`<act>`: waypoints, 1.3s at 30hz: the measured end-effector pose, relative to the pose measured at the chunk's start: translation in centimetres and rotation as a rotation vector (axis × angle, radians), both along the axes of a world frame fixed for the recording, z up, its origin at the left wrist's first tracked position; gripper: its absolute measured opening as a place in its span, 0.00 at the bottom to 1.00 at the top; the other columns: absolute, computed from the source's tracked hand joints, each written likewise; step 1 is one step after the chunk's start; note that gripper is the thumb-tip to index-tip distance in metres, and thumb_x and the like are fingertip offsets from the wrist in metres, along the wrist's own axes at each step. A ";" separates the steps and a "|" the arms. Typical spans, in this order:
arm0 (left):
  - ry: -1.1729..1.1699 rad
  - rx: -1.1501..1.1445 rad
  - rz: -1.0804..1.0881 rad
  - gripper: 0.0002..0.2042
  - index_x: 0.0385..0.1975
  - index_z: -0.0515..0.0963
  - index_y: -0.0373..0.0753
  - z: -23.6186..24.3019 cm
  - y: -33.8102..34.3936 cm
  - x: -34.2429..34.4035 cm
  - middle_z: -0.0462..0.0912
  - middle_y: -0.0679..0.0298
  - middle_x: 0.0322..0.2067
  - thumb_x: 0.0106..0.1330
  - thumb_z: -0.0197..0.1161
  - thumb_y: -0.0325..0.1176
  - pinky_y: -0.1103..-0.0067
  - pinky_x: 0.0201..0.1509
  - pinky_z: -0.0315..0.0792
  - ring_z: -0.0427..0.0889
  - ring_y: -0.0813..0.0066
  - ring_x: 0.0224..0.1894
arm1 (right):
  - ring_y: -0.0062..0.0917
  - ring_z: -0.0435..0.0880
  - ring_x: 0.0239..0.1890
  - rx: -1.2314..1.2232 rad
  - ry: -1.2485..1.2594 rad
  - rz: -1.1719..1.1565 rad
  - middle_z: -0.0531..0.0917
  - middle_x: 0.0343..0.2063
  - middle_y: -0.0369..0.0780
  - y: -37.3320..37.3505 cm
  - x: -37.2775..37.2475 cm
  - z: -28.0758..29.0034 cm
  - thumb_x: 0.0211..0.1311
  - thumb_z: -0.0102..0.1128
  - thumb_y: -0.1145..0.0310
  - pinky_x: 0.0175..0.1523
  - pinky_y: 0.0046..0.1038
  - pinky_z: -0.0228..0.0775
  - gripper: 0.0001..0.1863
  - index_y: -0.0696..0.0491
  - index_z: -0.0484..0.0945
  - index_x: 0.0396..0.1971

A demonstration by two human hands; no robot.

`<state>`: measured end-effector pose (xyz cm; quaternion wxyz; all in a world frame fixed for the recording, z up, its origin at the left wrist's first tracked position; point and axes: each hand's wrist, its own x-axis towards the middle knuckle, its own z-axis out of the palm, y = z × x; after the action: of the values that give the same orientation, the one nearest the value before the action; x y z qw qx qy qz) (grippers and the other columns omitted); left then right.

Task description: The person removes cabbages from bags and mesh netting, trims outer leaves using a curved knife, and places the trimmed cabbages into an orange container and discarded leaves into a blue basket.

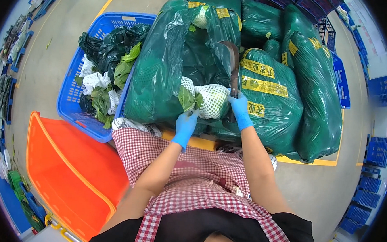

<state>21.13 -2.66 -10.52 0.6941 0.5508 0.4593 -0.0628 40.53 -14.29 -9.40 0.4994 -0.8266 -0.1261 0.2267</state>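
My right hand, in a blue glove, is wrapped round the dark handle of a sickle. Its curved blade points up and away from me. Just left of it lies a pale green cabbage in a white foam net, on the opened green plastic bag. At the cabbage's near left side, my blue-gloved left hand pinches the stem end of its green leaves; the fingertips are partly hidden. Another netted cabbage shows at the far end of the bag's opening.
Left of the bag stands a blue crate with loose leaves, foam nets and dark plastic. Full green bags with yellow tape lie to the right. An orange bin is at my near left. Stacked blue crates line the far right.
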 end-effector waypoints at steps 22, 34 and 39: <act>-0.266 1.223 -0.115 0.12 0.37 0.81 0.41 2.2 -3.9 7.4 0.55 0.50 0.63 0.54 0.62 0.35 0.62 0.63 0.54 0.51 0.40 0.62 | 0.18 0.75 0.23 0.658 0.127 -0.430 0.79 0.25 0.36 -0.9 -3.6 9.3 0.51 0.57 0.79 0.30 0.18 0.68 0.09 0.59 0.75 0.34; -0.614 0.758 -0.219 0.04 0.32 0.74 0.35 5.9 -6.5 7.1 0.78 0.52 0.29 0.57 0.57 0.25 0.71 0.35 0.70 0.78 0.57 0.31 | 0.24 0.79 0.37 -0.198 0.371 0.341 0.80 0.34 0.47 -0.3 0.7 10.1 0.35 0.74 0.53 0.42 0.24 0.71 0.41 0.69 0.71 0.46; -0.725 0.849 -0.217 0.05 0.32 0.73 0.35 6.7 -7.8 6.4 0.75 0.55 0.28 0.56 0.59 0.26 0.73 0.36 0.70 0.76 0.60 0.30 | 0.23 0.80 0.26 -0.274 0.050 0.459 0.81 0.27 0.45 0.8 2.0 6.3 0.37 0.66 0.70 0.32 0.25 0.71 0.22 0.64 0.77 0.37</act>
<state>27.52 -10.50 -3.86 0.5145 0.8120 0.1172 0.2495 42.58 -13.51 -3.13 0.3215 -0.8303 -0.2662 0.3693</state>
